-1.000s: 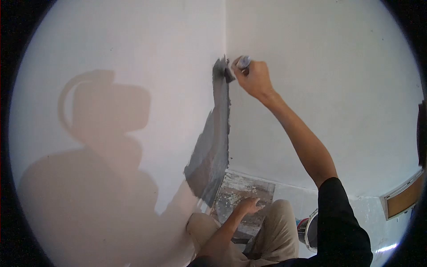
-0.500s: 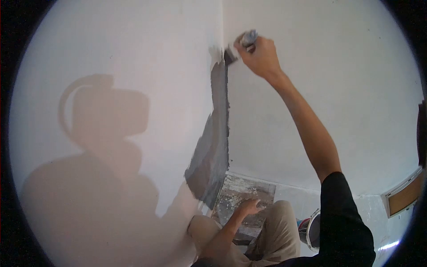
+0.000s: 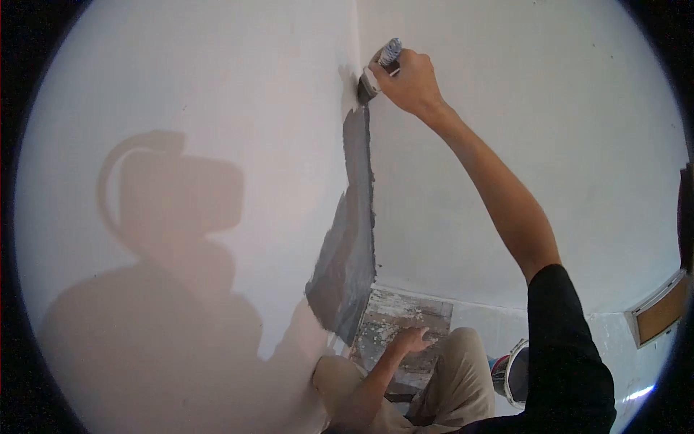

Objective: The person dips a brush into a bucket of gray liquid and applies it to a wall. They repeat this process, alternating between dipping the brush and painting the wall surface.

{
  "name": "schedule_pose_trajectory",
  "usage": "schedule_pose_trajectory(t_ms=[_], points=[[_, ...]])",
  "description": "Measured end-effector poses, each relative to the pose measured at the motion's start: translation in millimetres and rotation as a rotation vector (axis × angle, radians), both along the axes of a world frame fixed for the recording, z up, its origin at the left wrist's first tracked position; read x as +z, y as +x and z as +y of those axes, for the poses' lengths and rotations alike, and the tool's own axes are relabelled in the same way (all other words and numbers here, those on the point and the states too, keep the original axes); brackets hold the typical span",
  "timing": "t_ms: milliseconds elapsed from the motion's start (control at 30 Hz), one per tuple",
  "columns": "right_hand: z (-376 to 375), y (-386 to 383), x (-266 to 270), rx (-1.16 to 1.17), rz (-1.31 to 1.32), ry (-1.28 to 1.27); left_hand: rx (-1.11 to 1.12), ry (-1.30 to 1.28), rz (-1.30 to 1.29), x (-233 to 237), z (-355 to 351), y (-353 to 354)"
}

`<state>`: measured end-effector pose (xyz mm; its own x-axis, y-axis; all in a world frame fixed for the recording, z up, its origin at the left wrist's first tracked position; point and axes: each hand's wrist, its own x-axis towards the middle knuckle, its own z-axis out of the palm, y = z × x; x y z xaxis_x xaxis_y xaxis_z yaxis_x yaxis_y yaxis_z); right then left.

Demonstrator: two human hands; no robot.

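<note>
My right hand (image 3: 410, 83) grips a paintbrush (image 3: 368, 84), its speckled handle pointing up. The dark bristles touch the corner where two white walls meet. Just below the brush, grey paint (image 3: 345, 260) covers a strip of the left wall, narrow at the top and wider toward the floor. Its right edge follows the corner line. My left hand (image 3: 410, 338) hangs between my knees over a worn, paint-spotted board (image 3: 394, 307). Its fingers are loosely stretched, with nothing seen in them.
To the right of my knee stands a paint bucket (image 3: 499, 376) with dark grey inside, partly hidden by my sleeve. My shadow (image 3: 173, 217) falls on the left wall. A brown panel in a pale frame (image 3: 661, 311) is at the far right.
My right hand has moved slightly left and up, bringing the brush against the corner with its handle more upright. My left hand stays over the board. The view has shifted a little.
</note>
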<state>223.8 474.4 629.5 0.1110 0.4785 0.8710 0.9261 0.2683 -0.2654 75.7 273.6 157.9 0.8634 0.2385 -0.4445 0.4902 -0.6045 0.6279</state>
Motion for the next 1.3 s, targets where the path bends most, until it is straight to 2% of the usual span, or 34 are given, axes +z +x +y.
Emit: schedule_pose_trajectory(t_ms=[100, 133, 233, 333, 400, 467, 567, 667, 733, 900, 967, 1067, 1167, 1200, 1300], points=[[-5, -2, -29, -0.036, -0.006, -0.035, 0.017, 0.011, -0.02, 7, 1, -2], [-4, -4, -37, -0.004, 0.037, -0.128, 0.011, -0.013, 0.002, 11, 1, -1], [15, -4, -53, -0.016, 0.088, -0.127, 0.001, -0.038, 0.039, 12, 2, -1], [26, 4, -35, -0.089, 0.036, -0.021, 0.018, -0.015, 0.008, 17, 3, -2], [14, 1, -18, -0.005, 0.095, 0.024, 0.019, -0.07, 0.016, 22, 4, -3], [6, -1, -11, 0.086, 0.105, 0.076, 0.014, -0.031, -0.016, 3, 4, -1], [-16, -8, -23, 0.024, 0.074, 0.012, 0.005, -0.026, -0.024, -5, 2, 2], [5, 4, -60, 0.044, 0.053, -0.105, 0.016, -0.021, -0.002, 7, 2, 1], [13, 2, -59, 0.021, 0.043, -0.126, 0.021, -0.013, 0.018, 9, 2, -3], [15, 8, -19, 0.032, -0.031, 0.026, 0.022, -0.051, 0.036, 7, 6, 2], [-3, -3, 7, 0.035, -0.004, 0.048, 0.012, -0.044, 0.032, 8, 4, 0], [-14, -1, 9, 0.082, 0.052, 0.051, 0.012, -0.033, 0.001, 5, 4, -1], [-19, 5, -28, 0.09, 0.299, 0.098, 0.033, -0.062, 0.013, 11, 5, 0], [-17, 7, -38, 0.08, 0.376, 0.032, 0.04, -0.077, 0.034, 13, 4, -3], [6, 17, -46, -0.053, 0.387, -0.063, 0.026, -0.036, -0.002, -2, 4, -2]])
